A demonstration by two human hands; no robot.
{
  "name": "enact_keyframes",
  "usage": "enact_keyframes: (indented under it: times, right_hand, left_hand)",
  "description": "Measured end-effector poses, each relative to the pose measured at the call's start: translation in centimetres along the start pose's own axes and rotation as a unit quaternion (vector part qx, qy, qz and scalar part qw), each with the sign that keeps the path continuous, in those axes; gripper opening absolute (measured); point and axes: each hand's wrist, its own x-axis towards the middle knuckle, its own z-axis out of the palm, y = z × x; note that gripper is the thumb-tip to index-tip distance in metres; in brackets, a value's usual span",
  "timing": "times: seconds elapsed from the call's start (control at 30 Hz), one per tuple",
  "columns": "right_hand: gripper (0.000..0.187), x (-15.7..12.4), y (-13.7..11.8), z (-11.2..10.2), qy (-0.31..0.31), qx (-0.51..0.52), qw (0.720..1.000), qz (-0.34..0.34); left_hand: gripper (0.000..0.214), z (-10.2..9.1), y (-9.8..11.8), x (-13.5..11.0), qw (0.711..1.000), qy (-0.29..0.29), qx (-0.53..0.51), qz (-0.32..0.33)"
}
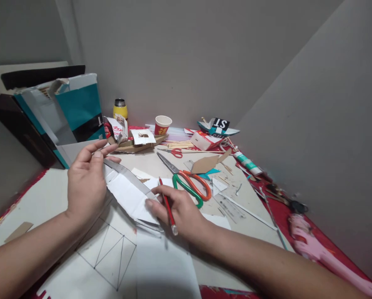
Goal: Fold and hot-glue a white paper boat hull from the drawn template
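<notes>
The half-curled left hand (87, 180) and closed-in right hand (182, 209) pinch the folded white piece (128, 193) at opposite ends — probably for steadiness — the right also holding a red pencil (168, 207).

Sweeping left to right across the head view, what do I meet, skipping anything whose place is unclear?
Small cardboard scrap → left hand → red pencil → leaf-shaped cardboard piece → green-and-white tube → pink tool.

My left hand (87, 180) and right hand (181, 214) hold white folded piece (128, 194), centre-left; red pencil (168, 211) in my right. 2 scissors (177, 171) near centre.
</notes>
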Motion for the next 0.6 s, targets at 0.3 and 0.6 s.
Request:
enact_keyframes:
  times: [0.3, 0.6]
  right_hand:
    - [0.052, -1.3, 0.9, 0.6, 0.103, -0.07, 0.966, -0.225]
    - [0.04, -1.1, 0.9, 1.0, 0.138, -0.027, 0.957, -0.252]
  left_hand:
    - [0.015, -0.7, -0.5, 2.5, 0.994, 0.069, -0.078, -0.037]
    - [0.014, -0.6, 0.5, 2.0, 0.994, 0.062, -0.081, -0.026]
